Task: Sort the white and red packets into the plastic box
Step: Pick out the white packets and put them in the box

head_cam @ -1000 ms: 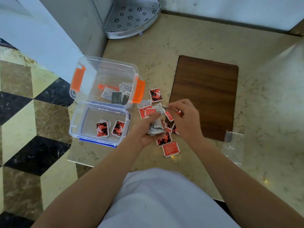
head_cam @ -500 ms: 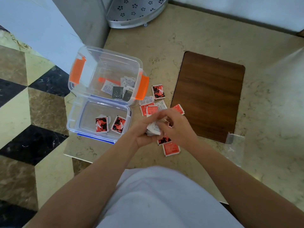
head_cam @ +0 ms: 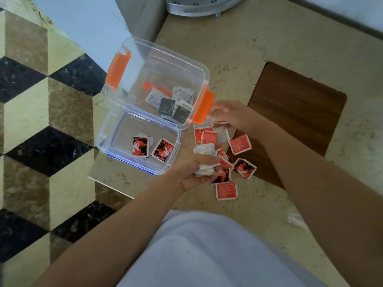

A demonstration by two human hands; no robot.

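Clear plastic box (head_cam: pixel 186 65) holds white and dark packets (head_cam: pixel 176 101).
Its lid (head_cam: pixel 103 129) carries two red packets (head_cam: pixel 151 147); left hand (head_cam: pixel 194 172) grips a white bunch (head_cam: pixel 204 160), right hand (head_cam: pixel 234 114) blurred, grip unclear.

Left hand (head_cam: pixel 195 169): palm up, fingers curled round a wad of white packets (head_cam: pixel 204 160), forearm running in from the lower left. Right hand (head_cam: pixel 230 114): motion-blurred, reaching out to the left with the palm down and the fingers extended; whether it holds anything cannot be told. Right forearm enters from the lower right.
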